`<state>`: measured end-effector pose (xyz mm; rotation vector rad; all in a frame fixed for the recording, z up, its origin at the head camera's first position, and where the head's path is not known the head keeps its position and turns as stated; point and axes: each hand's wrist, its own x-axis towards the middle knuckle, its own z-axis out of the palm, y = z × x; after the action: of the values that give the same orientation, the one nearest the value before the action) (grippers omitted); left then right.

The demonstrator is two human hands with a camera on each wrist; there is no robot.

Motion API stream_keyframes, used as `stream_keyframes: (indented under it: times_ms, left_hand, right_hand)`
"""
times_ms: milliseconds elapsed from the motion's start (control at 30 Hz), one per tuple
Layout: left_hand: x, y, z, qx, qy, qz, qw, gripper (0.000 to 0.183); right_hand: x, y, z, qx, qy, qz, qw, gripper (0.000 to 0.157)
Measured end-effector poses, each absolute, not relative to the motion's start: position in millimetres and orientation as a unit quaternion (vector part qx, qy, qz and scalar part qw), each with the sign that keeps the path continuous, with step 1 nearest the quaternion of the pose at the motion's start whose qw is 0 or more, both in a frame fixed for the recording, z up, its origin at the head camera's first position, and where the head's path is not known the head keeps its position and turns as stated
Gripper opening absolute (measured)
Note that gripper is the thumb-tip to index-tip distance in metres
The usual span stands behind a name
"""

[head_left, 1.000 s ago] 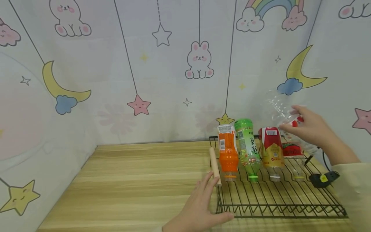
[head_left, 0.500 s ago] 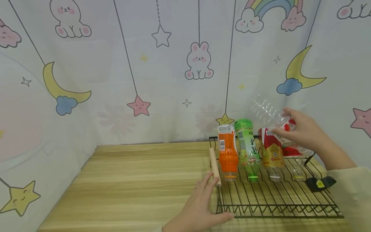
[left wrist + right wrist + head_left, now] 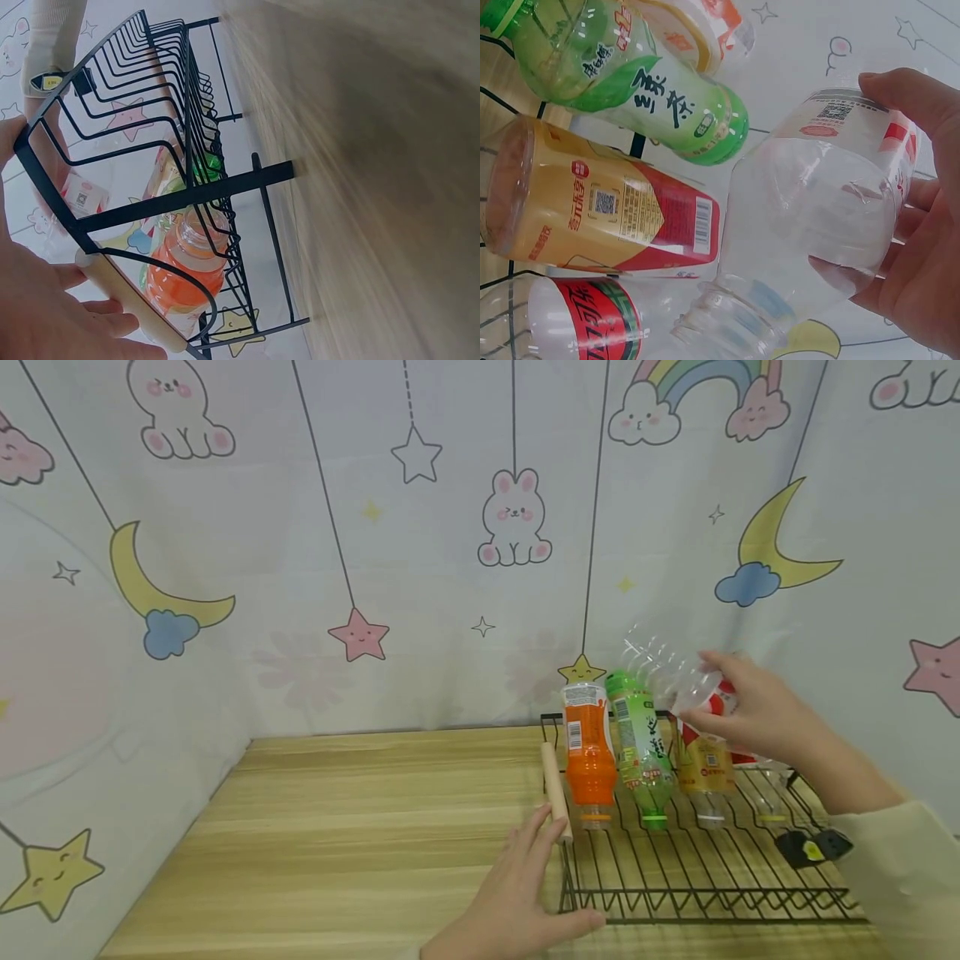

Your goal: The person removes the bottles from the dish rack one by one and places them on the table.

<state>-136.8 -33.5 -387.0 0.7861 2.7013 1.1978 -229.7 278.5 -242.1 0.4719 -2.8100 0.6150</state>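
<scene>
A table [image 3: 360,827], a black rack [image 3: 150,205], and a clear bottle [image 3: 810,202] held up in the air.
The rack stands on the right side of the tabletop. On it, in a row with their bottoms to the back edge, rest an orange bottle [image 3: 590,743], a green bottle [image 3: 637,735], a gold bottle [image 3: 707,768] and a red-band bottle [image 3: 600,319]. The right hand [image 3: 765,706] grips the clear bottle, which tilts over the gold bottle; I can't tell if they touch. It looks empty, so it should be light, thin, easy to squash and a bit slippery. The label [image 3: 840,112] around its middle looks like the best place to hold. The left hand [image 3: 517,885], well apart from the right, rests loose fingers on the wooden handle [image 3: 553,781] at the rack's left edge.
</scene>
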Motion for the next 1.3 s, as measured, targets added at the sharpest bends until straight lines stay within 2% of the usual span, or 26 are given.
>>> stream_keyframes:
  times_ms: [500, 867, 1100, 1300]
  left_hand:
    - [-136, -33, -387, 0.262, 0.880, 0.394, 0.037, 0.091]
    - [-137, -31, -383, 0.275, 0.889, 0.366, 0.012, 0.092]
    - [-136, -32, -379, 0.281, 0.895, 0.346, 0.015, 0.094]
    - [-136, -37, -368, 0.303, 0.899, 0.315, -0.017, 0.094]
  right_hand:
    - [-220, 261, -247, 0.192, -0.953, 0.199, 0.122, 0.084]
    - [-217, 248, -245, 0.196, -0.956, 0.191, 0.101, 0.083]
    - [-216, 239, -248, 0.218, -0.950, 0.205, 0.093, 0.082]
    - [-214, 229, -246, 0.231, -0.949, 0.188, 0.102, 0.078]
